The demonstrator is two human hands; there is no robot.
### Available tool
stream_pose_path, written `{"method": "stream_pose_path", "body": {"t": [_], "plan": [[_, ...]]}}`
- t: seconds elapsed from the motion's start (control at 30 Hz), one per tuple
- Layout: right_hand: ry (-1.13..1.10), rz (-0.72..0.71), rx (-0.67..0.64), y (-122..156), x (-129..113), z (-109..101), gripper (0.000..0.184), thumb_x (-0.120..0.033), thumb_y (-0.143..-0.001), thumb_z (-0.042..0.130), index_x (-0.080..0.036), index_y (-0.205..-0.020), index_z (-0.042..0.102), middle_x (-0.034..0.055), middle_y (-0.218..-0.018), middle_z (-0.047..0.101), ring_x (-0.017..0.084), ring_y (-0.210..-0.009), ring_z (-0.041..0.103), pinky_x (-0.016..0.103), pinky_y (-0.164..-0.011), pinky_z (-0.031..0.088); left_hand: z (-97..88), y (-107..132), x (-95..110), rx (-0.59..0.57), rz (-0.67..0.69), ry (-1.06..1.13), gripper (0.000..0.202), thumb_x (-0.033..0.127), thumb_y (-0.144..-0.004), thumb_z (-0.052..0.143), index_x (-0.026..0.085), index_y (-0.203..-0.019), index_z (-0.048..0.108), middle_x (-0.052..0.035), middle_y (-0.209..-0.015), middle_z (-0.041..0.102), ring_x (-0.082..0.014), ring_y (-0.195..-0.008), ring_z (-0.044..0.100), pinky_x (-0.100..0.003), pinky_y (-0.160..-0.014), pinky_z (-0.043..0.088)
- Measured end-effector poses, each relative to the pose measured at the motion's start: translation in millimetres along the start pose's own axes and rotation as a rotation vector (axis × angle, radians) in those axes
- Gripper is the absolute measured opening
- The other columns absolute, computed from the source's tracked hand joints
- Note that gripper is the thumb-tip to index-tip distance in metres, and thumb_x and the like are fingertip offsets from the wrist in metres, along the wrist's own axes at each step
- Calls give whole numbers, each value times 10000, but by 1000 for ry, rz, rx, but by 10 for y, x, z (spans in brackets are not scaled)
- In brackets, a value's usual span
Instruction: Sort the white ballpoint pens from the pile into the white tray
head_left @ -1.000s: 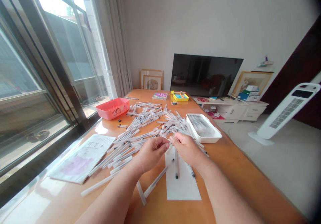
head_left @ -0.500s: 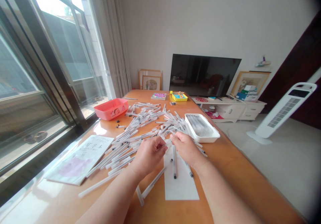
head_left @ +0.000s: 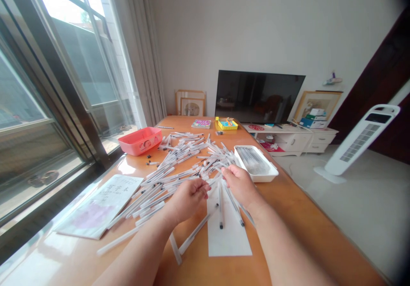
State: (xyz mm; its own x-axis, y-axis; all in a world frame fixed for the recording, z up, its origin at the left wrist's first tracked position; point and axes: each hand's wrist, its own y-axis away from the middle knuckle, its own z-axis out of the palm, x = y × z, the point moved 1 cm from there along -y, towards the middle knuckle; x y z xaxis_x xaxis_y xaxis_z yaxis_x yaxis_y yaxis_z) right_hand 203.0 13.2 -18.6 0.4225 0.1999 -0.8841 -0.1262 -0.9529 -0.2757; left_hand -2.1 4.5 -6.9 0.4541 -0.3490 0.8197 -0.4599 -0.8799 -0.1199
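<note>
My left hand (head_left: 191,197) is over the near side of a heap of clear-barrelled pens (head_left: 166,179), its fingers curled in a pinch. Whatever it may hold is too small to make out. To its right, and apart from it, my right hand (head_left: 241,186) has thumb and forefinger pressed together; what lies between them is blurred. Below the hands is a white sheet of paper (head_left: 229,241). On it rest a pen with a black end (head_left: 221,209) and another slanting pen (head_left: 236,209). Close behind my right hand stands a white tray (head_left: 268,178) holding a bundle of thin refills (head_left: 251,157).
A red plastic basket (head_left: 136,147) stands at the left edge, with small black caps (head_left: 149,156) near it. A writing booklet (head_left: 102,205) lies at left. Farther back are a colourful booklet (head_left: 201,124) and a yellow box (head_left: 226,124). A tower fan (head_left: 361,141) stands right.
My hands have drawn apart: the left has shifted slightly left and down, the right slightly up. The whole view has moved a little. The pens on the paper lie as before.
</note>
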Motion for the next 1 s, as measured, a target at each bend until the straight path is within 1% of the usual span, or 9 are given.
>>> {"method": "stream_pose_path", "body": {"t": [0.13,0.3,0.4,0.47,0.6,0.7,0.8,0.93,1.0], "plan": [[-67,57,0,-16,65,42,427,-548,-906,521,-228,-636,437,-40,-560,439,150,-585,433,270,-548,303,14,-2,29,120,75,-144,227,382,-930,534,217,-818,641,-17,-747,664,-181,-714,572,-282,-668,364],[-168,159,12,-20,66,75,396,-536,-856,584,-219,-641,487,-45,-553,447,129,-535,382,268,-528,293,17,7,120,212,177,-310,135,279,-891,574,224,-775,616,-10,-733,663,-185,-741,576,-296,-733,343],[-300,205,11,-16,26,69,406,-555,-851,603,-210,-653,520,-41,-552,470,120,-508,377,271,-516,292,19,7,120,205,152,-227,157,308,-900,568,222,-785,633,-15,-732,655,-182,-726,571,-287,-710,358],[-357,237,16,-12,1,55,440,-586,-875,566,-206,-655,547,-40,-515,455,120,-481,369,278,-509,290,22,4,90,182,117,-124,192,347,-912,558,215,-805,647,-16,-737,654,-176,-714,568,-278,-684,370],[-338,257,-27,5,-41,22,485,-623,-895,531,-201,-659,569,-38,-491,444,119,-471,371,279,-506,287,34,-7,15,129,73,-22,244,402,-924,549,199,-827,644,-13,-752,658,-163,-710,563,-264,-651,381],[-302,211,-86,18,-59,12,461,-619,-880,570,-204,-681,568,-35,-526,485,124,-504,416,272,-528,318,43,-12,-14,113,74,-36,245,398,-931,538,197,-822,626,-7,-750,650,-156,-708,556,-260,-643,385],[-245,165,-101,15,-42,24,466,-627,-884,561,-208,-680,565,-34,-525,498,132,-517,439,273,-544,335,38,-7,-6,140,101,-114,221,364,-933,530,202,-811,616,-2,-733,637,-152,-696,550,-262,-639,379],[-202,173,-42,8,-17,72,471,-614,-890,551,-214,-641,536,-38,-500,475,138,-504,436,279,-533,329,29,1,35,198,175,-280,161,295,-908,558,209,-788,621,-3,-720,637,-158,-708,555,-274,-669,374],[-215,174,-7,21,-33,96,481,-614,-892,547,-214,-627,514,-33,-508,488,137,-513,447,275,-531,330,36,1,39,209,176,-291,153,290,-904,566,213,-788,631,-4,-721,644,-160,-708,561,-276,-671,379]]}}
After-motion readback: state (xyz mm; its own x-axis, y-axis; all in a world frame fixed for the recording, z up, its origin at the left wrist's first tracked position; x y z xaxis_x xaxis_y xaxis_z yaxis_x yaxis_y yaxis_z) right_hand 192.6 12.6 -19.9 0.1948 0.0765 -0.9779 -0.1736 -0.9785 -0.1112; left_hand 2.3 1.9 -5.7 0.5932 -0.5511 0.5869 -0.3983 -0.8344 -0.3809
